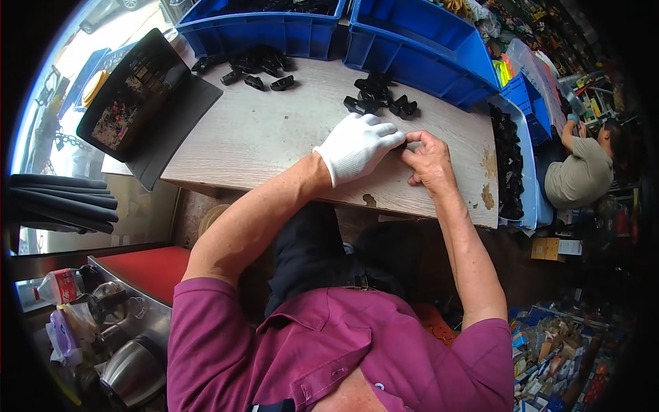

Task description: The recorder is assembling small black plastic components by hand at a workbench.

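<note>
My left hand, in a white knit glove, is closed around a small black part over the table's near side. Bare, my right hand pinches at the same part from the right, thumb and fingers bent together. Most of the part is hidden by my fingers, so its exact kind does not show. Just beyond my hands lies a small group of black moulded pieces. A larger heap of similar black pieces sits farther back to the left.
Two blue bins line the back of the pale wooden table. A tablet in a dark folding case stands at the left. Beyond the right edge is a tray full of black pieces; a person works past it.
</note>
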### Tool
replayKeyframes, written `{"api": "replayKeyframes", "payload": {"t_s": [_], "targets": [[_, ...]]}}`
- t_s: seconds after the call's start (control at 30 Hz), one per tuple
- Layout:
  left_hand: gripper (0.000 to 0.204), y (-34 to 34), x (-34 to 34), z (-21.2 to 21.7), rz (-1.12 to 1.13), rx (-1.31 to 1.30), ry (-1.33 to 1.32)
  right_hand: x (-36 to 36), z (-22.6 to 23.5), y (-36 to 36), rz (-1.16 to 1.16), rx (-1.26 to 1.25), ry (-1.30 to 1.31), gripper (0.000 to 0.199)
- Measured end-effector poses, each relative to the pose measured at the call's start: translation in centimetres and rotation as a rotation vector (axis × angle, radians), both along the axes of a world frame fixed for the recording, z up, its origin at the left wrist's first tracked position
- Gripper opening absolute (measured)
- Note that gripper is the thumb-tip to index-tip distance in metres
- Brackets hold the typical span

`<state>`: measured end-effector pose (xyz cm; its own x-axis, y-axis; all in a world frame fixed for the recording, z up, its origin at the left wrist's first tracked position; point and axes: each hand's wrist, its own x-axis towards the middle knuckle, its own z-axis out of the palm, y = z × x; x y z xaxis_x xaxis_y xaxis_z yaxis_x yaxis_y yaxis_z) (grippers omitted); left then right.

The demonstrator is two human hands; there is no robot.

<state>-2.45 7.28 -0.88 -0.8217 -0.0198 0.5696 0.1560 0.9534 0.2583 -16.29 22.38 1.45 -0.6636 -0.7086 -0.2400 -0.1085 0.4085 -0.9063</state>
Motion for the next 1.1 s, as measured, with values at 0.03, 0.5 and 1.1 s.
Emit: {"api": "replayKeyframes", "payload": {"t_s": [0.03,0.5,1.1], "targets": [[0.034,0.0,0.2,-0.2,0.012,-0.016,0.006,0.1,0.0,-0.1,0.006,0.0,-0.006,0.03],[0.021,-2.4,2.5,1.6,0.474,0.039,0.369,0.5,0.2,0.4,0.02,-0.014,0.046,0.032],[0.026,-7.4,6.2,-0.1,0.753,-0.201,-0.054,-1.2,0.7,1.1,-0.157,-0.114,-0.18,0.035]]}}
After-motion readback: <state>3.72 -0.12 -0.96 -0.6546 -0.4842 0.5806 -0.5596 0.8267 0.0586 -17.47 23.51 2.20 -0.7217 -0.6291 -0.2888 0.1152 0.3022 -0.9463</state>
